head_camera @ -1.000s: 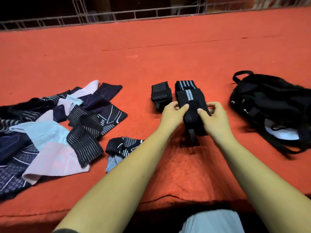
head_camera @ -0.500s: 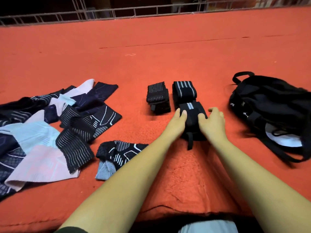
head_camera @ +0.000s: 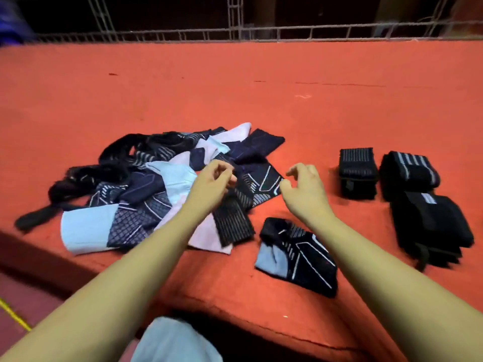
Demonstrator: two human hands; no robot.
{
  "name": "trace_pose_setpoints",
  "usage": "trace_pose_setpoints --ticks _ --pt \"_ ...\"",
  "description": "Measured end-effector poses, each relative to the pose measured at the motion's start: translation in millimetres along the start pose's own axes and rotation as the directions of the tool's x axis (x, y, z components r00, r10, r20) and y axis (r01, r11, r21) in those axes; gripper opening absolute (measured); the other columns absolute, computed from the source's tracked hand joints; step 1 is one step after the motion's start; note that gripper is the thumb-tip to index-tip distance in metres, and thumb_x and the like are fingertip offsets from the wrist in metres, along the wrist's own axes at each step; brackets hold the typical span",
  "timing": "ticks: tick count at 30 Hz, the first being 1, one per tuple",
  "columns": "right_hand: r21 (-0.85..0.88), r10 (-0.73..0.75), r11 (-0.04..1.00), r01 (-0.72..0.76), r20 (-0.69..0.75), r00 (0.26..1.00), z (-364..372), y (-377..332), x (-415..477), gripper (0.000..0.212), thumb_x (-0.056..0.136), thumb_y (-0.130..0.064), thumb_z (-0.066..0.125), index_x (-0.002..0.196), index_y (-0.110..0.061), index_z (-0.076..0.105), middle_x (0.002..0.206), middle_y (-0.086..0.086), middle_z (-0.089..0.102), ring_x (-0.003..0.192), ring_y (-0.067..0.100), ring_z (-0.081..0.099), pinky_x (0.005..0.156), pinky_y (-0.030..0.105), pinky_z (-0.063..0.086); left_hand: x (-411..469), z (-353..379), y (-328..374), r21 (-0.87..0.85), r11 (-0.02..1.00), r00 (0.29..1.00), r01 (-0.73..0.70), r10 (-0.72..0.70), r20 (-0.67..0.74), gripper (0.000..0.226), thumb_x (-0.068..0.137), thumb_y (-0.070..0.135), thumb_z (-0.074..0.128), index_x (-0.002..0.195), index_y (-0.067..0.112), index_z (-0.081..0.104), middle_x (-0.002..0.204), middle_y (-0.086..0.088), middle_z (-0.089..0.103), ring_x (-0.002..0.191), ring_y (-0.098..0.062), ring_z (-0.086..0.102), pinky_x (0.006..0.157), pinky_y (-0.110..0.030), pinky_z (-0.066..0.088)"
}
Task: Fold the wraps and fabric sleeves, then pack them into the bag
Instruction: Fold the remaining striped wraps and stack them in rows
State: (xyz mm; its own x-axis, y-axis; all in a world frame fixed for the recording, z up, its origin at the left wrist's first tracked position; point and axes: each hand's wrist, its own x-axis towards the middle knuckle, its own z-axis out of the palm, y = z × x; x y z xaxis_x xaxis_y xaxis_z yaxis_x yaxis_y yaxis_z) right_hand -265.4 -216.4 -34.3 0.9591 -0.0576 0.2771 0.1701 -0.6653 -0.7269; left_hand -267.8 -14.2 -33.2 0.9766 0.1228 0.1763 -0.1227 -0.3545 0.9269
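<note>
1. left hand (head_camera: pixel 215 178): fingers curled (grip cannot be told) directly above striped sleeve (head_camera: pixel 232 220), whose long axis runs back toward the wrist.
2. right hand (head_camera: pixel 303 184): loosely curled, empty, farther off.

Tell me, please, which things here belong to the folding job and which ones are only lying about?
Job: pile of unfolded sleeves; folded sleeve; folded small wrap, white-banded wrap, large wrap; left hand and right hand at the pile.
Lying about: metal railing; yellow line. The red carpet only bears things; the bag is not in view.
</note>
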Motion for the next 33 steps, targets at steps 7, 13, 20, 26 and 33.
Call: trace_pose_setpoints --ticks 7,13,20,26,33 --pt "0.015 -0.11 0.994 0.109 0.196 0.974 111 -81 22 0.019 0.086 -0.013 0.057 0.101 -0.001 0.057 0.105 0.013 0.051 0.101 0.032 0.05 0.089 0.034 0.037 21 -156 -92 0.522 0.848 0.911 0.096 0.136 -0.389 0.017 0.084 0.009 0.063 0.101 0.01 0.065 0.1 -0.01 0.062 0.099 -0.027 0.057 0.091 -0.039 0.045" --pt "-0.139 -0.205 0.958 0.249 0.27 0.941 185 -117 51 0.027 0.086 -0.02 0.055 0.106 -0.003 0.055 0.113 0.018 0.053 0.108 0.037 0.048 0.096 0.046 0.041 52 -180 -148 0.637 0.724 0.96 0.265 -0.136 -0.246 0.074 0.085 0.066 0.056 0.148 0.032 0.034 0.139 -0.011 0.05 0.133 -0.032 0.045 0.109 -0.05 0.037" --pt "-0.12 -0.199 0.958 0.259 0.366 0.909 262 -144 124 0.058 0.089 -0.04 0.06 0.131 -0.005 0.04 0.134 0.018 0.041 0.123 0.038 0.045 0.101 0.045 0.041 49 -178 -176 0.683 0.72 0.974 0.121 0.046 -0.221 0.069 0.081 0.075 0.04 0.14 0.038 0.042 0.129 0.01 0.058 0.122 -0.019 0.054 0.102 -0.044 0.044" --pt "-0.052 -0.123 0.98 0.19 0.594 0.795 328 -164 168 0.1 0.075 -0.053 0.075 0.153 -0.025 0.02 0.146 0.02 0.037 0.128 0.033 0.047 0.104 0.036 0.039 49 -177 -178 0.636 0.765 0.965 0.099 0.082 -0.249 0.057 0.087 0.062 0.056 0.137 0.038 0.044 0.133 0.01 0.057 0.121 -0.018 0.053 0.101 -0.042 0.041" --pt "-0.176 -0.214 0.916 0.361 0.547 0.809 341 -164 178 0.032 0.088 -0.025 0.068 0.117 -0.012 0.068 0.119 0.01 0.067 0.116 0.028 0.057 0.081 0.024 0.04 48 -178 -176 0.547 0.824 0.948 0.15 0.038 -0.317 0.051 0.081 0.063 0.062 0.121 0.036 0.043 0.108 0.014 0.057 0.106 -0.021 0.059 0.096 -0.042 0.044"
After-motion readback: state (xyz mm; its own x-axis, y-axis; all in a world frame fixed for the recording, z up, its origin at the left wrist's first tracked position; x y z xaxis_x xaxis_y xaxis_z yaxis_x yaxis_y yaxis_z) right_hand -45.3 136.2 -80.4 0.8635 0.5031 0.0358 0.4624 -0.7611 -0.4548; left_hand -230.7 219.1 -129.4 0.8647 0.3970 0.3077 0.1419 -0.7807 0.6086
